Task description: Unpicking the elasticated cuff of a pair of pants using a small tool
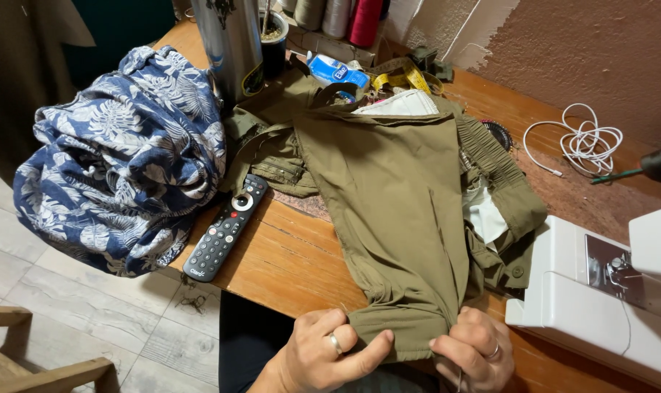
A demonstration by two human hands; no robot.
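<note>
- At the near edge of the wooden table [287, 262], the hem of the olive trousers [389, 189] is pinched by both hands: left hand [323, 356] and right hand [476, 349], fingers clenched on the cloth.
- From the fingers the trouser leg runs away across the table; both hands are equally near.
- What the right hand holds besides the cloth, perhaps a thin needle, cannot be made out; the wrists are cut off.

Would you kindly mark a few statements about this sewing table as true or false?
1. Both hands grip the hem of the olive trousers. True: left hand, right hand.
2. The remote control lies on the floor. False: it lies on the wooden table.
3. The floral blue fabric hangs over the table's left edge. True.
4. The sewing machine is black. False: it is white.
5. A white cable lies coiled on the table. True.
</note>
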